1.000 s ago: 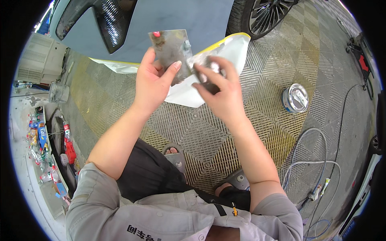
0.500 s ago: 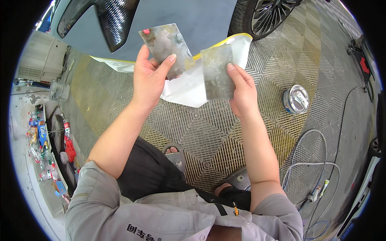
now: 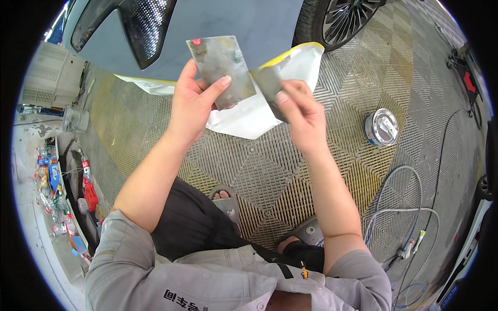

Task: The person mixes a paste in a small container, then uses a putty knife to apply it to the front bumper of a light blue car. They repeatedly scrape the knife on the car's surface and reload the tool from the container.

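Here you are with two thin plates raised in front of you, in view just above the white masking sheet (image 3: 244, 118) along the lower edge of the grey-blue car panel (image 3: 233, 23)! The left plate (image 3: 220, 65) is a tilted flat rectangle, its face mottled grey with cloudy, yellowish smears; a bright pinkish-red dab (image 3: 196, 42) sits right at its upper left corner, a dark brownish stain just below that, and a dull grey-green dab (image 3: 238, 55) near its upper right edge. The right plate (image 3: 267, 87) is a darker, smudgy grey, slanting and a little blurred, its upper left corner just beside the left plate's right edge; whether they touch, you can't tell from here.

Now the lettering: bold black characters run across your grey shirt (image 3: 223, 274), and on the patterned floor (image 3: 259, 181), nearer its right edge than its left, stands a blue-sided can (image 3: 381, 127), its markings too small to read.

And the hands! Your left hand (image 3: 192, 109) is half closed, gripping the left plate by its lower left edge, thumb laid flat on the face, fingers tucked behind. Your right hand (image 3: 308, 119) curls tighter, pinching the right plate at its right edge, thumb pressed against it, fingers bent
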Action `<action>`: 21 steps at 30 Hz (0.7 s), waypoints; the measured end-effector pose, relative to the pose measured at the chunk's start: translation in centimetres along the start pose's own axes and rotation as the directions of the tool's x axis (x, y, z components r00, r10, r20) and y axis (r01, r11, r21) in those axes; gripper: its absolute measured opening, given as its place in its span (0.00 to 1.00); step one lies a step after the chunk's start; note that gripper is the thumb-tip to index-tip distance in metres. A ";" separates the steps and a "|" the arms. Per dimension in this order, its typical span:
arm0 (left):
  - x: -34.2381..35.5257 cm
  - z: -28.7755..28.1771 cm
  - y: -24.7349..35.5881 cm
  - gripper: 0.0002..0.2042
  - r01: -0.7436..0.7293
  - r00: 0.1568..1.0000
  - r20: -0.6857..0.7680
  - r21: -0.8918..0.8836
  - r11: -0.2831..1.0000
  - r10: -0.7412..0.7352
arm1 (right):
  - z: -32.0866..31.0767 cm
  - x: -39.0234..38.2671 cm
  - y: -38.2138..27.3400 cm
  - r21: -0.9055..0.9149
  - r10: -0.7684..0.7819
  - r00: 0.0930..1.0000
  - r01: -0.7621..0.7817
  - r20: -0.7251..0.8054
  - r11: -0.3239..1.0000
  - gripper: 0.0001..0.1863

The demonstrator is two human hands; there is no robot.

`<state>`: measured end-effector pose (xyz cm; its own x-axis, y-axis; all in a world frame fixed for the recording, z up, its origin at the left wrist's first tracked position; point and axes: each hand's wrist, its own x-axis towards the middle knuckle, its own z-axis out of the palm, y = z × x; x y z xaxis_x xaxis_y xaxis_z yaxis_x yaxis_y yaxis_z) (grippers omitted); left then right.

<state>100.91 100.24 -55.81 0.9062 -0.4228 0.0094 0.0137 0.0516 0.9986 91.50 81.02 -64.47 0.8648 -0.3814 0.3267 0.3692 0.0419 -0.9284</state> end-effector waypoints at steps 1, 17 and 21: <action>-0.1 0.1 0.0 0.24 0.014 1.000 0.011 -0.021 1.000 -0.014 | 0.3 -0.2 -0.2 0.043 -0.089 0.991 0.085 0.103 0.995 0.21; -0.3 0.2 -0.5 0.22 -0.120 0.993 0.008 0.195 0.973 0.121 | 2.0 -0.7 -0.9 -0.139 -0.089 0.996 0.087 -0.007 0.986 0.25; -0.6 0.2 -0.1 0.21 -0.034 0.999 -0.035 -0.013 0.999 0.034 | 1.6 -0.5 -0.5 -0.336 -0.072 0.997 0.070 0.006 0.939 0.25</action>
<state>100.24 100.31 -55.91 0.9204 -0.3888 0.0414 -0.0120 0.0777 0.9969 91.46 82.70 -63.84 0.8379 -0.3775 0.3942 0.2930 -0.2982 -0.9084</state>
